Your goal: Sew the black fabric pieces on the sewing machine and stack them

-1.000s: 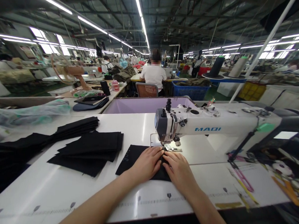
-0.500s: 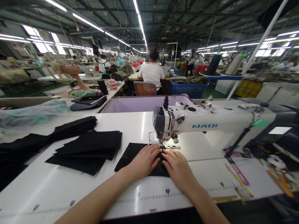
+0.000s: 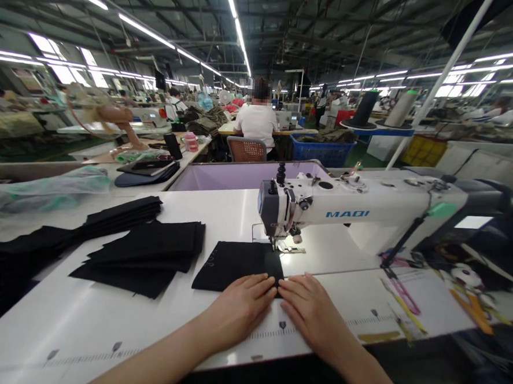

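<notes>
A flat black fabric piece lies on the white sewing table, its far right part by the presser foot of the sewing machine. Faint chalk marks show near its left edge. My left hand lies flat over the near right part of the fabric, fingers stretched out. Beside it, my right hand rests with fingertips at the fabric's right edge and the palm over the table. The fingertips of both hands nearly meet. To the left sits a stack of black fabric pieces.
More folded black fabric runs along the left side. Pink thread snips and orange-handled scissors lie at the right. A purple-lined bin is behind the table. Beyond it, a person in white sits facing away.
Both hands have slid back from the presser foot toward the table's front edge, uncovering more of the black fabric. The view has shifted slightly.
</notes>
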The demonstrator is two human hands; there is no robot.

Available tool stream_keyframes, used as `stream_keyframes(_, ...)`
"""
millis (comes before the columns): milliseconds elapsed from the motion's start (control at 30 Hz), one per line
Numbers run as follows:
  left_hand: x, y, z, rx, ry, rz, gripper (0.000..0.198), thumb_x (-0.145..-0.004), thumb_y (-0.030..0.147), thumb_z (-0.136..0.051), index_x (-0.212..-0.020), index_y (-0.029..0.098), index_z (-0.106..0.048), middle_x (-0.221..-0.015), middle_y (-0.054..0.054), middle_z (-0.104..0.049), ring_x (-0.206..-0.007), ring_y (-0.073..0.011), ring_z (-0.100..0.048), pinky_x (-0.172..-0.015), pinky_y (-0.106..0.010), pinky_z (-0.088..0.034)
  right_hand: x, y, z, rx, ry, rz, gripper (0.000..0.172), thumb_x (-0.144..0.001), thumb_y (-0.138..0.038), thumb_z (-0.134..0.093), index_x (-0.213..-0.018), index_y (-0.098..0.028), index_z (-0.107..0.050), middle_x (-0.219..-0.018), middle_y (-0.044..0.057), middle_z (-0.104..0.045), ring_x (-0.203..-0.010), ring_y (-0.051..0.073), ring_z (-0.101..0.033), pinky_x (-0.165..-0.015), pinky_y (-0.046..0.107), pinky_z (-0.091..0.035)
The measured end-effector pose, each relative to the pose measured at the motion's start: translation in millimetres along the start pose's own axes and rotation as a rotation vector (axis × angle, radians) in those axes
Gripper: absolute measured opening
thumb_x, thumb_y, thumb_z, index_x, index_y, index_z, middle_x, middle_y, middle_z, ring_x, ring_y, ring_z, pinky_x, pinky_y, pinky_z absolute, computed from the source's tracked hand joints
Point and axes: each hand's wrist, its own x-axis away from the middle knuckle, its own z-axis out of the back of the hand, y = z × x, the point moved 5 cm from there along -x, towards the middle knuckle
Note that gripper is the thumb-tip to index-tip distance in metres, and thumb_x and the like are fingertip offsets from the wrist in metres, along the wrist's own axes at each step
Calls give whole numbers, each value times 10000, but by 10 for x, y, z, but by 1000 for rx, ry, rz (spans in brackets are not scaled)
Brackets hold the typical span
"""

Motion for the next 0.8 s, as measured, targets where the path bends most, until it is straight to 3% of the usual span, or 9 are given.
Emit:
stream_keyframes(500, -348, -572, 35, 81, 73, 17, 315, -1011, 257, -430, -1209, 160, -655, -1279, -128, -654, -1207, -253, -599, -1052, -422, -497, -585, 232, 14, -5, -29, -3, 222, -996, -238, -500, -1092, -231, -700, -1174, 39, -712, -1072, 209, -617, -1046, 461, -425)
stream_keyframes(667, -451, -753, 10, 40, 65, 11, 333, -1012, 244, -432, -1210, 102, -659, -1295, -153, -643, -1206, -264, -593, -1071, -411, -475, -637, 278, -6, 5, -35, -26, 225, -997, -247, -496, -1085, -226, -702, -1190, 49, -709, -1079, 224, -613, -1038, 477, -427)
stream_keyframes(800, -503, -862, -13, 34, 73, 25, 335, -1025, 271, -415, -1210, 143, -664, -1273, -130, -656, -1181, -243, -607, -1063, -406, -478, -556, 262, 7, -6, -18, -31, 234, -999, -264, -492, -1120, -235, -690, -1213, 48, -699, -1120, 219, -603, -1029, 457, -453)
